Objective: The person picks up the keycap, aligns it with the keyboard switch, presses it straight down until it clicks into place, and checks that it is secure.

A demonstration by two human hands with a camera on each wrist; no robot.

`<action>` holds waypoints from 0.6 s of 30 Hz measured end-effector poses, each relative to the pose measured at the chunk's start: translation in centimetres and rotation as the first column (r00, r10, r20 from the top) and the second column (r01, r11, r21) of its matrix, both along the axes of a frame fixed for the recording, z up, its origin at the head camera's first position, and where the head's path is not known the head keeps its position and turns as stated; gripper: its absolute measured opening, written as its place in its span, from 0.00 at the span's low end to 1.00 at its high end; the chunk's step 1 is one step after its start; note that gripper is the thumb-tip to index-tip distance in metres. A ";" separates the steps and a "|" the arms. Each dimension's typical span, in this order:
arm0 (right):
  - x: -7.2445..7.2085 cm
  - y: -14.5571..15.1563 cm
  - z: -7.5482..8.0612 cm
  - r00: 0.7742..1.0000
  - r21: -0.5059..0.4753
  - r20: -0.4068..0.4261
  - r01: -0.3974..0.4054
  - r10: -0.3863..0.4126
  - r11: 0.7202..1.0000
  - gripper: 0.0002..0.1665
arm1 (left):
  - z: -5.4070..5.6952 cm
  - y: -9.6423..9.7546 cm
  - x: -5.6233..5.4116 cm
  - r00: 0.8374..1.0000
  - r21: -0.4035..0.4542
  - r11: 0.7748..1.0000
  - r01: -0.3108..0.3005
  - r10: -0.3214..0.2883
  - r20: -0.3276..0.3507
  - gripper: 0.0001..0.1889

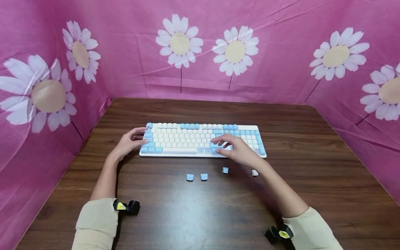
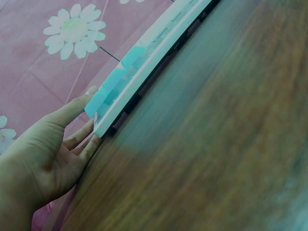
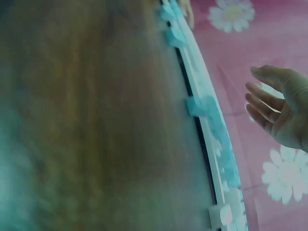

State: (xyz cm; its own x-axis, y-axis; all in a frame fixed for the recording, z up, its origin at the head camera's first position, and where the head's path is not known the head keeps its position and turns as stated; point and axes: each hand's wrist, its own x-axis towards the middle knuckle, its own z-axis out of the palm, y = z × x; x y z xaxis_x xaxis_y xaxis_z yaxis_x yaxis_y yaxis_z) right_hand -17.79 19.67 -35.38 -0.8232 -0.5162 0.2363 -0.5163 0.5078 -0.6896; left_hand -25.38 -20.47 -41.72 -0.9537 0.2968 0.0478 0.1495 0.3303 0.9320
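Note:
A white and light blue keyboard (image 1: 179, 150) lies on the wooden table. My left hand (image 1: 126, 144) holds its left end; the left wrist view shows the thumb (image 2: 79, 108) against the blue corner keys and fingers along the end of the case. My right hand (image 1: 239, 149) hovers over the right part of the keyboard, fingers loosely bent and apart with nothing between them. Loose keycaps lie in front of the keyboard: two blue ones, a left one (image 1: 190, 177) and a right one (image 1: 204, 177), another blue one (image 1: 225, 170), and a whitish one (image 1: 255, 173) beside my right forearm.
The brown wooden table (image 1: 193, 215) stretches on all sides of the keyboard. Pink cloth (image 1: 125, 41) with large daisies hangs around its back and sides. Black wrist cameras sit on my left sleeve (image 1: 97, 215) and right sleeve (image 1: 312, 229).

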 end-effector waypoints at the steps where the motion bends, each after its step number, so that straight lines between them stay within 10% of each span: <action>1: 0.1 -0.4 0.0 1.000 0.010 -0.005 -0.011 0.011 1.000 0.18 | 0.0 0.0 0.0 1.000 -0.002 1.000 -0.001 0.001 -0.001 0.30; 18: 2.0 -5.4 -1.5 0.983 0.246 -0.050 -0.159 0.177 0.956 0.18 | 0.1 -0.1 -0.2 1.000 -0.017 1.000 -0.002 0.002 0.004 0.31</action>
State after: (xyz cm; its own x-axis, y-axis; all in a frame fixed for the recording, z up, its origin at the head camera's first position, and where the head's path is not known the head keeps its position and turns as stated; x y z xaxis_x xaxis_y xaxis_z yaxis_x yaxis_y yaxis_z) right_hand -15.78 14.23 -36.91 -0.7055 -0.6942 0.1427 -0.6512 0.5556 -0.5170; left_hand -25.59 -20.55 -41.64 -0.9544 0.2959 0.0385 0.1447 0.3464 0.9268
